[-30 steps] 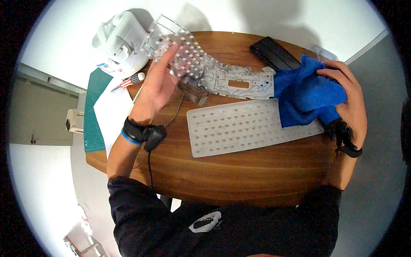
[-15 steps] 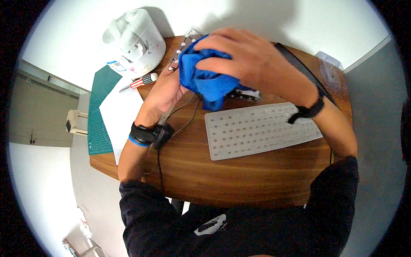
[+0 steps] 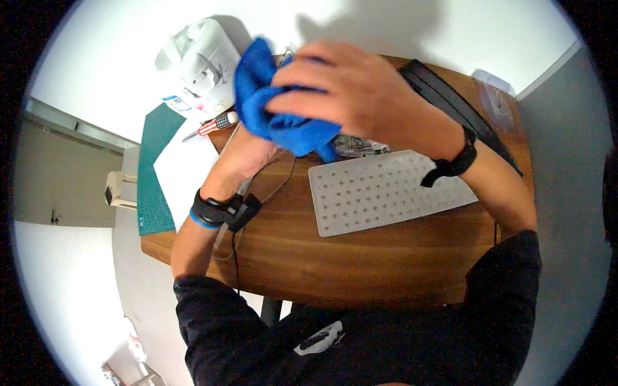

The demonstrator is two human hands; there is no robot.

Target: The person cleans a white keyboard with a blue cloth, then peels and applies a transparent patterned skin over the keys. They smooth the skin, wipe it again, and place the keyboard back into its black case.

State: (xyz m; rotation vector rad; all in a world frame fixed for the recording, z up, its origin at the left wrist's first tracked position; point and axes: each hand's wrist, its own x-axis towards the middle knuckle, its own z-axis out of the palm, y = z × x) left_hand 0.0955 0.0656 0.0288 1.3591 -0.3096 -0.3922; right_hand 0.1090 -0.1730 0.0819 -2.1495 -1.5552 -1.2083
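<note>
Apparently we're mid-wipe | right fingers (image 3: 308, 105) grip cloth (image 3: 255, 96), eleven o'clock | left hand (image 3: 254, 153), fingers hidden: can't tell | panel (image 3: 386, 193), three o'clock, unheld

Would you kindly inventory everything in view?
cloth: 1, blue, back centre
panel: 1, white, centre
patterned sheet: 1, grey, behind panel
long object: 1, black, back right
container: 1, clear, far right
screwdriver: 1, multicoloured, left
paper: 1, white, left
mat: 1, green, left
appliance: 1, white, back left
table: 1, brown, centre
door: 1, grey, far left
stool-like object: 1, beige, left
cables: 2+, black/pale, left
wristbands: 2+, black/blue, wrists
left hand: 1, bare, partly behind cloth
right hand: 1, bare, on cloth
</note>
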